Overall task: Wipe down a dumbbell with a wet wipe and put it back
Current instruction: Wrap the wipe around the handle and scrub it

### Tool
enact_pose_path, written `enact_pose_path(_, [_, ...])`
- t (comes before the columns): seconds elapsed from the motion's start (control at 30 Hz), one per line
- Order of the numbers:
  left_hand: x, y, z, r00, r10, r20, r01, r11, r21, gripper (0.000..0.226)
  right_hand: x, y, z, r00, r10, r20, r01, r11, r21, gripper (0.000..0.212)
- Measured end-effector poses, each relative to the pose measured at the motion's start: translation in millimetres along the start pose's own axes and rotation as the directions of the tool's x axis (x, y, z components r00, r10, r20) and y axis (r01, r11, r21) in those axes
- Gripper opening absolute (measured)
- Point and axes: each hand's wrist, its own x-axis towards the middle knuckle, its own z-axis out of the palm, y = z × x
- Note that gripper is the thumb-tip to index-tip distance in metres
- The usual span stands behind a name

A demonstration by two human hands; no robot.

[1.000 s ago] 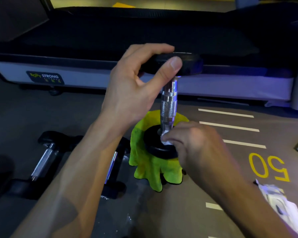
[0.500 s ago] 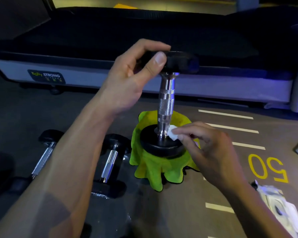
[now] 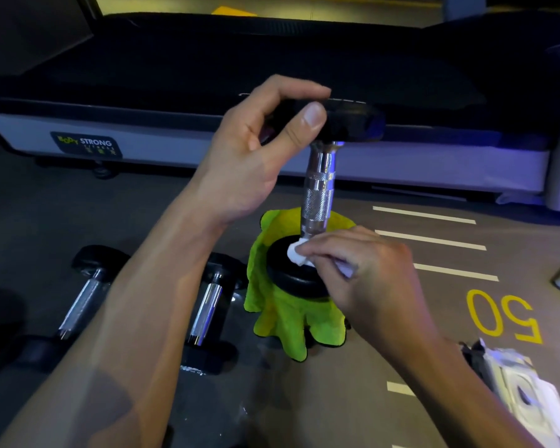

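Observation:
A dumbbell (image 3: 317,195) with black heads and a chrome knurled handle stands upright on a bright green cloth (image 3: 278,321) on the floor. My left hand (image 3: 256,150) grips its top head between thumb and fingers. My right hand (image 3: 362,270) pinches a small white wet wipe (image 3: 296,252) and presses it on the lower head, right at the foot of the handle. Part of the lower head is hidden behind my right hand.
Two more dumbbells (image 3: 84,295) (image 3: 207,305) lie on the floor to the left. A treadmill (image 3: 207,137) runs across the back. A torn wipe packet (image 3: 524,389) lies at the lower right, near yellow floor markings (image 3: 505,318).
My right hand has carried the wipe around the base of the handle, from the front toward the right side of the lower head. My left hand has shifted its grip on the top head slightly.

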Motion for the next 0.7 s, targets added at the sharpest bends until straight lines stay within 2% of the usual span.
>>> enact_pose_path(0.13, [-1.2, -1.8, 0.5, 1.000, 0.001, -0.017, -0.001, 1.000, -0.008, 0.022, 6.9, -16.9, -8.0, 0.995, 0.081, 0.051, -0.078, 0.995, -0.058, 0.023])
enact_pose_path(0.23, [-2.4, -1.3, 1.3, 0.999, 0.011, -0.035, -0.011, 1.000, -0.020, 0.024, 23.4, -38.8, 1.0, 0.950, 0.184, 0.251, -0.116, 0.958, -0.261, 0.027])
enact_pose_path(0.33, [-2.7, -0.6, 0.8, 1.000, 0.005, -0.028, -0.005, 1.000, -0.012, 0.024, 25.6, -43.6, 16.7, 0.940, 0.183, 0.287, -0.098, 0.954, -0.285, 0.025])
enact_pose_path(0.4, [-4.0, 0.7, -0.8, 1.000, -0.006, -0.031, 0.006, 1.000, -0.025, 0.023, 13.6, -31.3, 12.9, 0.974, 0.099, 0.204, -0.064, 0.983, -0.173, 0.022])
enact_pose_path(0.47, [-5.6, 2.3, -1.1, 1.000, -0.014, -0.024, 0.013, 0.999, -0.045, 0.023, -0.5, -17.2, 0.1, 0.992, 0.114, 0.048, -0.112, 0.993, -0.036, 0.021])
enact_pose_path(0.57, [-5.9, 3.4, 1.1, 1.000, -0.025, -0.013, 0.024, 0.998, -0.051, 0.020, -11.5, 8.3, -12.5, 0.955, 0.298, -0.008, -0.297, 0.953, 0.055, 0.023])
enact_pose_path(0.63, [-4.5, 2.2, 1.9, 0.999, -0.033, -0.023, 0.032, 0.998, -0.054, 0.018, -10.8, 20.6, -15.1, 0.891, 0.454, -0.016, -0.427, 0.849, 0.310, 0.018])
enact_pose_path(0.7, [-2.8, 0.5, 1.7, 0.999, -0.035, -0.029, 0.033, 0.998, -0.052, 0.019, -6.6, 23.5, -16.4, 0.848, 0.518, -0.109, -0.401, 0.762, 0.509, 0.015])
